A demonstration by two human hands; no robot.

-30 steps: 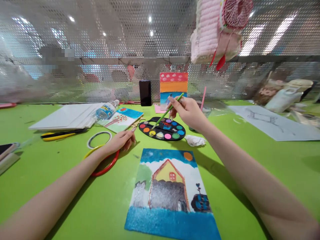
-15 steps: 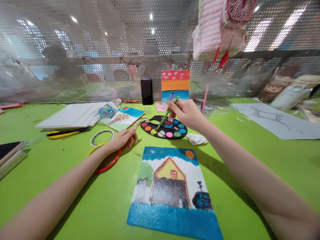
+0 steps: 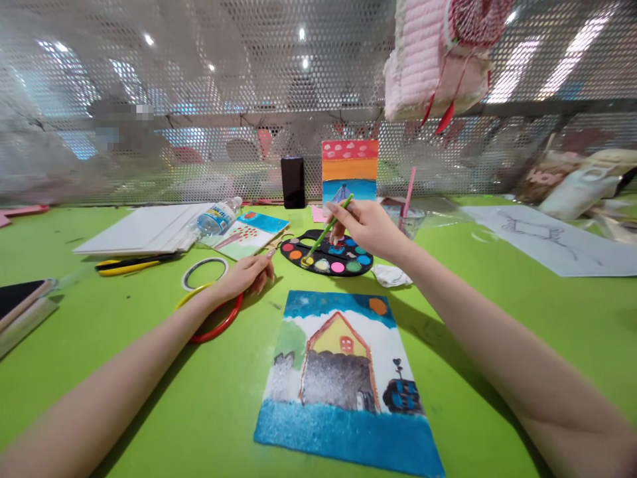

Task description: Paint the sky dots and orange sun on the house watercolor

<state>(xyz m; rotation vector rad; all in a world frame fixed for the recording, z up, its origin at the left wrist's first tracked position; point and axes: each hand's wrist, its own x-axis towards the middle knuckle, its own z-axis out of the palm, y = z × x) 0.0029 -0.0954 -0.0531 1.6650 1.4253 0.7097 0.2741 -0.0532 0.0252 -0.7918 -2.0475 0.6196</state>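
Observation:
My right hand (image 3: 371, 226) is closed round a slim green paintbrush (image 3: 326, 232). The brush slants down to the left, its tip in the yellow paint of a black palette (image 3: 326, 255) with several coloured wells. My left hand (image 3: 251, 272) rests on the table left of the palette, holding nothing, its fingers loosely bent and a little apart. Under that wrist lie a red and yellow ring (image 3: 233, 322) and a white ring (image 3: 186, 275). In front of me lies a painting (image 3: 343, 385) of a house with a yellow gable, grey wall, blue sky and orange sun.
A crumpled tissue (image 3: 392, 275) lies right of the palette. Behind are a plastic bottle (image 3: 216, 219), a dark phone (image 3: 292, 182), a standing sunset painting (image 3: 350, 166) and a clear cup (image 3: 411, 222). White boards (image 3: 134, 229) are at left, a sketch sheet (image 3: 557, 239) at right.
The brush tip has shifted slightly left within the yellow well, and my right hand has moved a little left with it. My left hand stays in place.

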